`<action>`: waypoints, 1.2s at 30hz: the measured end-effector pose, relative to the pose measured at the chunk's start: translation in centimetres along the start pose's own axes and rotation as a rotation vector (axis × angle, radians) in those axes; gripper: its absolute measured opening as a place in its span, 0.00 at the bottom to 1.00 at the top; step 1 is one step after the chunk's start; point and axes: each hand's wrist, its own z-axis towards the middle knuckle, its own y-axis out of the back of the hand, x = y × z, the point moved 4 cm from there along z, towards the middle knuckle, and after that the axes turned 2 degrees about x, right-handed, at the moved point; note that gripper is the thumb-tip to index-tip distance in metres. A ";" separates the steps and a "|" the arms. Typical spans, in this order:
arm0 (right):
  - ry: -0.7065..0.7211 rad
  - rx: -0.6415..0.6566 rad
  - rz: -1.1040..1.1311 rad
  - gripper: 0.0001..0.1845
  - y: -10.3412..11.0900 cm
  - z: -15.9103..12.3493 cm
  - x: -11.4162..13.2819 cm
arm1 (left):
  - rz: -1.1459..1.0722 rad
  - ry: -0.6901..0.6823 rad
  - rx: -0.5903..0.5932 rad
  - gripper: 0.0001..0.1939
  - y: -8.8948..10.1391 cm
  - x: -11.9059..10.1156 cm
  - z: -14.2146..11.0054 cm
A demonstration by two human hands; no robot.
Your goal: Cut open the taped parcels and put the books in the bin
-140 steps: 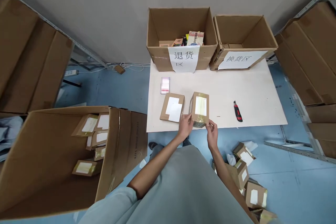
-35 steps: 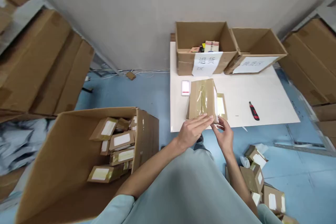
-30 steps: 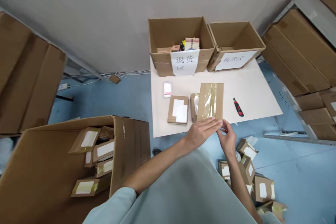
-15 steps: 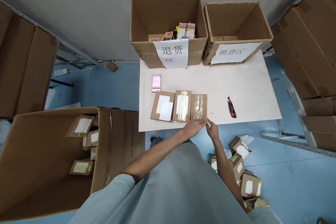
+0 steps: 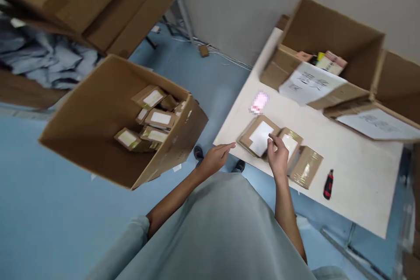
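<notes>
Three small brown cardboard parcels lie in a row near the table's front edge. My left hand point(image 5: 215, 159) is just off that edge, its fingers stretched toward the left parcel point(image 5: 247, 131), which carries white labels; a small gap seems to separate them. Over the boundary of the left and middle parcels is my right hand point(image 5: 278, 155), fingers loosely bent and apart, nothing visible in them. The middle parcel point(image 5: 294, 137) has a white label and shiny tape. Tape also crosses the right parcel point(image 5: 306, 167). Whether my right hand touches a parcel I cannot tell.
A red and black box cutter point(image 5: 328, 184) lies on the white table point(image 5: 357, 183). A blurred phone-like item point(image 5: 259, 102) is behind the parcels. Two labelled cartons point(image 5: 292, 59) stand at the back. A large carton point(image 5: 82, 135) on the left holds several parcels.
The view has swung left and tilted. My hands have left the right parcel's front corner and moved apart, toward the left and middle parcels. The three parcels keep their row.
</notes>
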 end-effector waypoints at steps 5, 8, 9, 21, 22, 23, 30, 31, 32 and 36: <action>0.108 0.288 -0.004 0.29 -15.1 1.7 10.8 | -0.129 0.180 -0.233 0.21 11.6 7.4 -6.0; 0.170 0.473 0.035 0.28 -23.9 1.3 16.3 | -0.163 0.320 -0.327 0.22 17.8 12.0 -10.0; 0.182 0.530 0.048 0.28 -26.4 1.1 18.0 | -0.173 0.371 -0.355 0.22 19.6 13.5 -11.4; -0.020 0.908 0.131 0.13 -46.2 4.2 27.1 | -0.241 0.751 -0.643 0.22 30.1 28.5 -16.3; -0.062 0.925 0.136 0.12 -47.9 4.9 27.0 | -0.238 0.759 -0.648 0.22 30.5 29.6 -15.7; -0.101 0.943 0.144 0.10 -49.6 5.5 26.9 | -0.226 0.768 -0.652 0.21 31.0 30.9 -15.0; -0.305 1.080 0.266 0.06 -63.5 8.9 25.1 | 0.043 0.840 -0.633 0.26 35.4 42.7 -8.2; -0.361 1.088 0.298 0.07 -65.8 9.3 24.5 | 0.071 0.837 -0.627 0.26 35.9 44.8 -7.0; -0.425 1.089 0.333 0.08 -68.1 9.6 23.7 | 0.092 0.833 -0.612 0.27 36.4 46.9 -5.9; -0.724 1.037 0.499 0.08 -78.4 10.3 20.2 | 0.138 0.830 -0.503 0.31 37.2 55.5 -2.4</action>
